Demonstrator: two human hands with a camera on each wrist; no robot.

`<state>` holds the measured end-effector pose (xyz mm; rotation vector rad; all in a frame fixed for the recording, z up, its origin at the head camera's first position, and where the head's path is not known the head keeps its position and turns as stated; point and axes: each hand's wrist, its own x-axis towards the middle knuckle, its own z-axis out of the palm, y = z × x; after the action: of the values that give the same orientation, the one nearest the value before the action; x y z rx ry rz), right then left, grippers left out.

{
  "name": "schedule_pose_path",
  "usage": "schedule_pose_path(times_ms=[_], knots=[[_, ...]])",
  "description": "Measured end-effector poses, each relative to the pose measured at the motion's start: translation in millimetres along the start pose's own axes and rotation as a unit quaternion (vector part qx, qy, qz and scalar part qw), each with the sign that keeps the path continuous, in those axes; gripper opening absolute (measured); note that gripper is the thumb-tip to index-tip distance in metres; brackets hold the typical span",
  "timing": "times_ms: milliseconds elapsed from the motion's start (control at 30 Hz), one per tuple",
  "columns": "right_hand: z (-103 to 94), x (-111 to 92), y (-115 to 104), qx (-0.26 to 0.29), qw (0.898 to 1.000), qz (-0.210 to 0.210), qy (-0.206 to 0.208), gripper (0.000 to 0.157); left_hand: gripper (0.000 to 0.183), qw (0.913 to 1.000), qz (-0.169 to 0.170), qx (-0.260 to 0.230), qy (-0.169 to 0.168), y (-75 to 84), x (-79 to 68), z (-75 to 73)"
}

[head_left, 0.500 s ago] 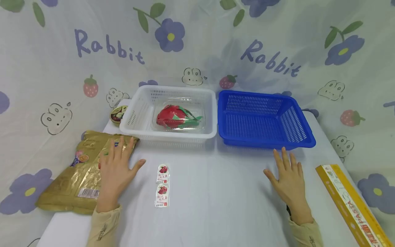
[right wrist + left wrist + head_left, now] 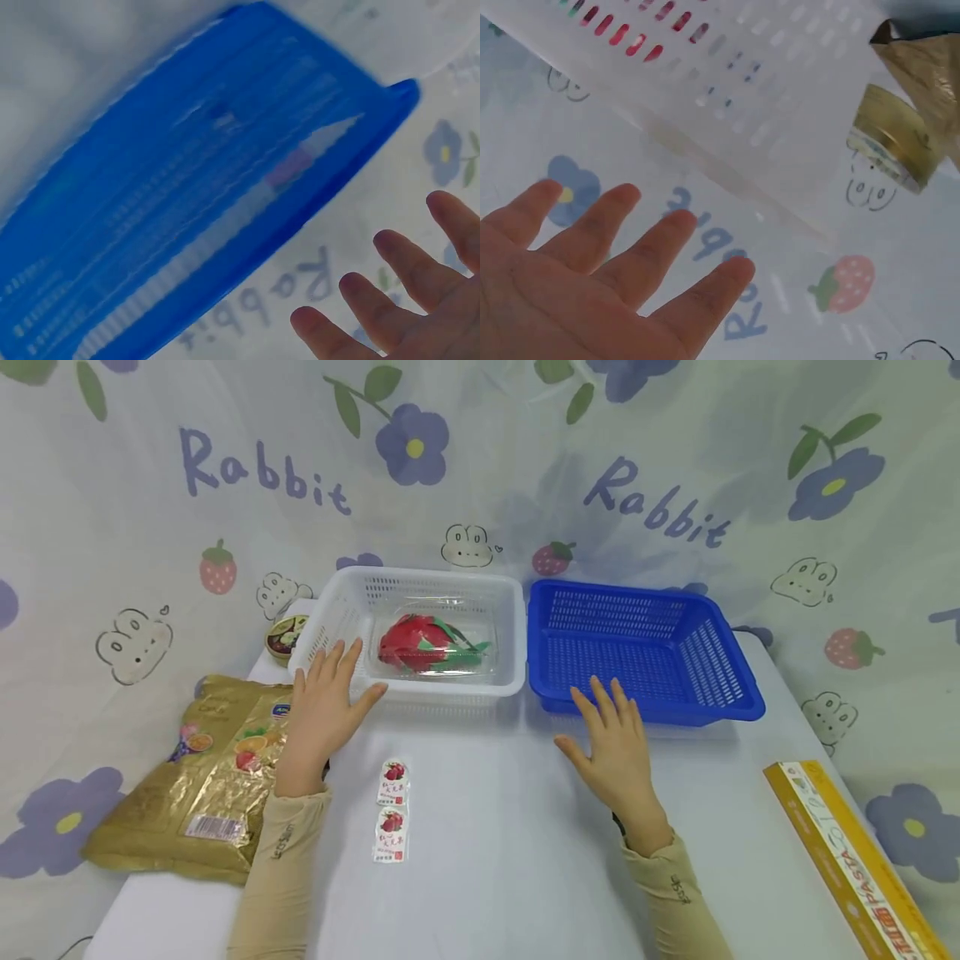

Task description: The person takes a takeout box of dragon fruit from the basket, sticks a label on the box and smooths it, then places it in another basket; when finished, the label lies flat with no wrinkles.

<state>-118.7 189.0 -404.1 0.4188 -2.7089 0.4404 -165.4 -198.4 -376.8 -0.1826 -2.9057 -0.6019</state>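
My left hand [image 2: 321,718], fingers spread and holding nothing, hovers by the front left corner of the white basket [image 2: 420,688]. In that basket lies a clear plastic box [image 2: 480,610] with a red and green dragon fruit [image 2: 417,643] inside. My right hand [image 2: 617,752] is spread in front of the blue basket [image 2: 645,706], its fingertips overlapping the near rim from above; nothing is in its grasp. Two dragon fruit stickers [image 2: 391,810] lie on the table between the hands. The left wrist view shows the outstretched fingers [image 2: 645,262] near the white basket's wall.
A gold foil bag [image 2: 180,802] lies at the left, partly behind my left forearm. Beyond it stands a small round tin [image 2: 283,639] beside the white basket. A long yellow pasta box [image 2: 855,860] lies along the right side. A patterned cloth hangs behind the baskets.
My left hand has moved right and forward, from over the gold bag toward the white basket. The right hand has moved left and slightly forward. The objects stay where they were.
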Motion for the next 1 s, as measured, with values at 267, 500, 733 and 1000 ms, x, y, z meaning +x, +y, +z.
schedule_pose_path(times_ms=[267, 500, 733, 1000], knots=[[21.4, 33, -57, 0.018, 0.998, -0.041, -0.036, 0.093, 0.084, 0.9985, -0.025, -0.041, -0.028, 2.5, 33.9, -4.7], [48.4, 46, -87, 0.02, 0.996, -0.054, -0.074, 0.095, 0.094, 0.9849, -0.069, -0.092, -0.129, -0.6, 62.0, -5.0], [65.1, 50, -100, 0.011, 0.996, -0.046, -0.082, 0.078, 0.092, 0.9609, -0.108, -0.117, -0.227, 6.8, 87.2, -6.2], [79.5, 51, -105, 0.023, 0.998, -0.044, -0.038, 0.076, 0.09, 0.9444, -0.13, -0.143, -0.266, 13.2, 97.3, -6.8]])
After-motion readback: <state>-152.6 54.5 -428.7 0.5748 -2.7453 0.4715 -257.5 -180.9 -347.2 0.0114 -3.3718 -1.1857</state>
